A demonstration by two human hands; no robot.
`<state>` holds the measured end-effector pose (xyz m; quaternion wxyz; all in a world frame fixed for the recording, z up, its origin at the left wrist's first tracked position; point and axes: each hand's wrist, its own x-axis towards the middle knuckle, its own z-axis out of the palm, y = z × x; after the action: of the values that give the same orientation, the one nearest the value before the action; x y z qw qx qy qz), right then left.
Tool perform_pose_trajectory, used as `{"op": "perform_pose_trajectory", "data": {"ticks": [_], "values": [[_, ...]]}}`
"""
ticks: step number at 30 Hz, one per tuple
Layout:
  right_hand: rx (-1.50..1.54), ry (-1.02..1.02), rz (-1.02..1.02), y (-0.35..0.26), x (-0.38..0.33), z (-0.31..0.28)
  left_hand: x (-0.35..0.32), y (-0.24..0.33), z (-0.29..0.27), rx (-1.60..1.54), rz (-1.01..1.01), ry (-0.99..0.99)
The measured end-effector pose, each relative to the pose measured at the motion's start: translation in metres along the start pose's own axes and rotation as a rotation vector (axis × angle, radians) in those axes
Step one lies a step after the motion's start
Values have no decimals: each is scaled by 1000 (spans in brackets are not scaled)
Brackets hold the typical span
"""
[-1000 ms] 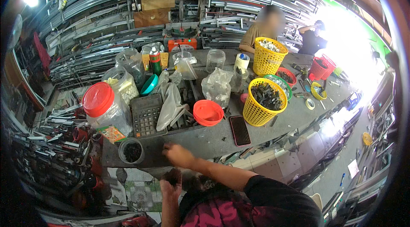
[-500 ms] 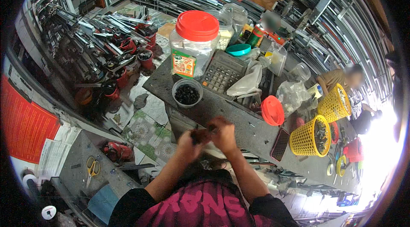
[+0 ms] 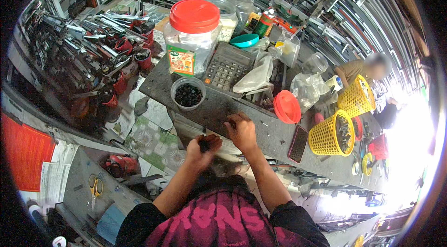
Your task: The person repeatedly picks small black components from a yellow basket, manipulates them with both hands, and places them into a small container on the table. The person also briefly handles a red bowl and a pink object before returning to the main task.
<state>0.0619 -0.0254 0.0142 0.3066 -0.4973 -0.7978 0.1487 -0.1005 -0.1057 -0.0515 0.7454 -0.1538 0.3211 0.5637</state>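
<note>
**Two hands at the bench edge, dark pieces in the left palm**

Your left hand (image 3: 203, 150) is at the center of the frame, palm turned up and fingers loosely extended, with a small clump of black pieces (image 3: 204, 145) resting on it. They look matte and tiny; their exact shape is too small to tell. Your right hand (image 3: 242, 131) is just beside it, fingers bent; you cannot tell from this view whether anything is pinched in them. Up and left of your hands, a round clear tub (image 3: 186, 80) holds many more small black bits, some with a slight shine.

The tub stands on a grey, scuffed bench (image 3: 219, 113) scattered with specks. Behind it are a large calculator (image 3: 228, 70) and a clear jar with a red lid (image 3: 194, 16). Toward the right lie a red dish (image 3: 286, 106) and a phone (image 3: 298, 143), near a yellow mesh basket (image 3: 326, 137).

Metal lengths (image 3: 372, 14) fill the racks at upper right; more are heaped at upper left. Patterned tiles (image 3: 149, 136) cover the floor at center left. Scissors (image 3: 96, 186) lie on a surface at lower left.
</note>
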Motion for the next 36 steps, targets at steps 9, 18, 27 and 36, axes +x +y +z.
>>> {"op": "perform_pose_trajectory", "data": {"ticks": [9, 18, 27, 36], "values": [[1, -88, -27, 9, 7, 8, 6, -1, -13, 24, 6, -4], [-97, -115, -11, 3, 16, 24, 1, 3, -9, 43, 16, 22], [241, -496, -46, -34, -12, 5, 4, 6, -21, 103, 71, 43], [-46, -303, -217, -13, 13, 30, 28, 2, -38, 83, 42, -85]]}}
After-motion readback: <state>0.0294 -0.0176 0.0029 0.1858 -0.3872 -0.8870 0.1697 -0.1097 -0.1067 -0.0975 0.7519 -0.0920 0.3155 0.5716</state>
